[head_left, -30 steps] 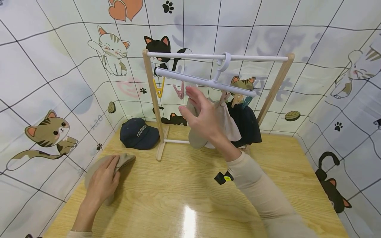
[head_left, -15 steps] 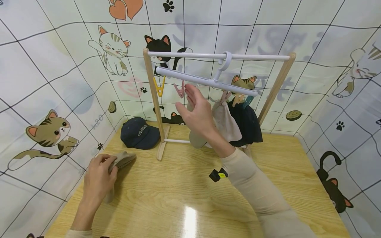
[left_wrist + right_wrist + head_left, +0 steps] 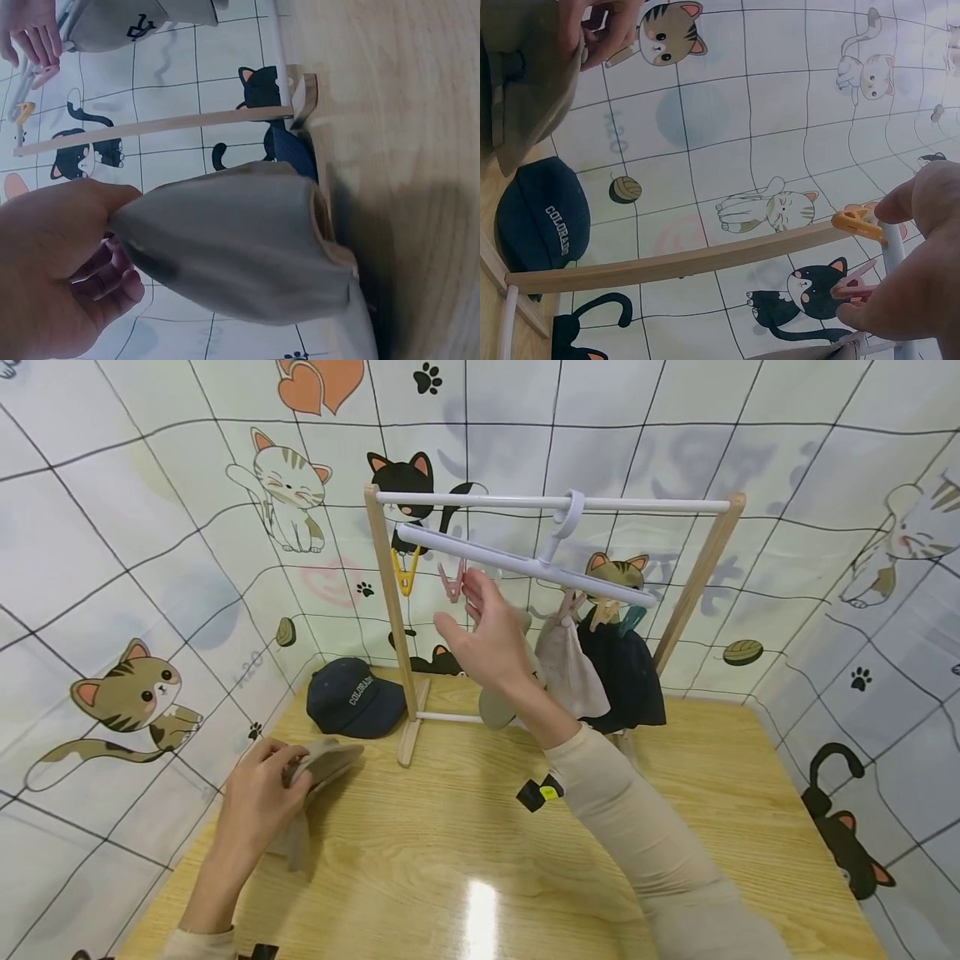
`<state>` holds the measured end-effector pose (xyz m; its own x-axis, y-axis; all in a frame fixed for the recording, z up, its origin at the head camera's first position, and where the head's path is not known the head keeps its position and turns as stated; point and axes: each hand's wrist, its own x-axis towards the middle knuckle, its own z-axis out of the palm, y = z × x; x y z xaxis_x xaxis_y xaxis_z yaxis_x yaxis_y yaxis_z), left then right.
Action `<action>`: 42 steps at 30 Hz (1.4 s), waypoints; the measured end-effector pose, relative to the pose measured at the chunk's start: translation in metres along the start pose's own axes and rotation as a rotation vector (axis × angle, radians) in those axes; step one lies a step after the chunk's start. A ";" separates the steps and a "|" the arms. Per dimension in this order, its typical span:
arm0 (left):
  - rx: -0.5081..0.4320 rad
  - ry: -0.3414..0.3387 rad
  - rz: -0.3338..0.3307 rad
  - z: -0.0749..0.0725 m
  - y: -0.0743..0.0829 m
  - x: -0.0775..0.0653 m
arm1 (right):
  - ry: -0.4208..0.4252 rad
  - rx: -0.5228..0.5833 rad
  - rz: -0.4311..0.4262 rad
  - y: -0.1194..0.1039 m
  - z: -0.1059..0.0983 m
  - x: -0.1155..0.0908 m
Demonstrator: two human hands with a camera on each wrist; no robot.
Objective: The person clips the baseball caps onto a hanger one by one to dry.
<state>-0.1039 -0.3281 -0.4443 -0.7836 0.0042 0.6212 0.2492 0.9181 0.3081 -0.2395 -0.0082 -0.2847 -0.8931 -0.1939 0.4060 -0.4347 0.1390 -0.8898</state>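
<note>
My left hand (image 3: 258, 797) pinches a beige cap (image 3: 327, 764) between thumb and fingers at the left of the table; the left wrist view shows its smooth crown (image 3: 232, 244). My right hand (image 3: 491, 647) is raised below the white hanger (image 3: 480, 554), thumb spread from the fingers, fingertips right at a pink clothespin (image 3: 452, 583). A yellow clothespin (image 3: 406, 573) hangs to the left of that. From the hanger's right part hang a grey-beige cap (image 3: 497, 708), partly hidden by my right hand, an off-white cap (image 3: 573, 672) and a dark navy cap (image 3: 633, 672).
A navy COLORADO cap (image 3: 356, 697) rests on the table (image 3: 420, 860) by the rack's left wooden post (image 3: 394, 635). The hanger hooks over the white top bar (image 3: 480, 501), tilted down to the right. Cat-print cloth (image 3: 180, 635) encloses the back and sides.
My left hand has taken the beige cap by its edge and raised it, shifting slightly right. My right hand has moved a little left, closer to the pink clothespin.
</note>
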 end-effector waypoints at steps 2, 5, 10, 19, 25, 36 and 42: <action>-0.029 0.001 0.028 0.001 0.004 0.005 | 0.016 0.011 0.006 0.000 0.000 0.001; -0.077 0.006 0.066 0.003 0.009 0.012 | 0.033 0.046 0.013 0.000 -0.001 0.002; -0.136 -0.025 0.123 0.006 0.018 0.020 | 0.026 0.108 0.023 0.001 -0.001 0.003; -0.208 -0.177 0.171 0.011 0.035 0.035 | 0.050 0.114 0.033 -0.001 -0.004 0.007; -0.266 -0.316 0.214 0.014 0.046 0.047 | 0.068 0.093 0.027 -0.001 -0.006 0.010; -0.285 -0.391 0.305 0.025 0.064 0.065 | 0.105 0.127 -0.009 -0.004 -0.006 0.012; -0.276 -0.432 0.332 0.027 0.072 0.074 | 0.111 0.115 0.001 -0.005 -0.006 0.012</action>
<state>-0.1595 -0.2514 -0.3951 -0.7840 0.4862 0.3860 0.6132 0.7035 0.3593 -0.2485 -0.0049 -0.2743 -0.9037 -0.0848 0.4196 -0.4230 0.0257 -0.9058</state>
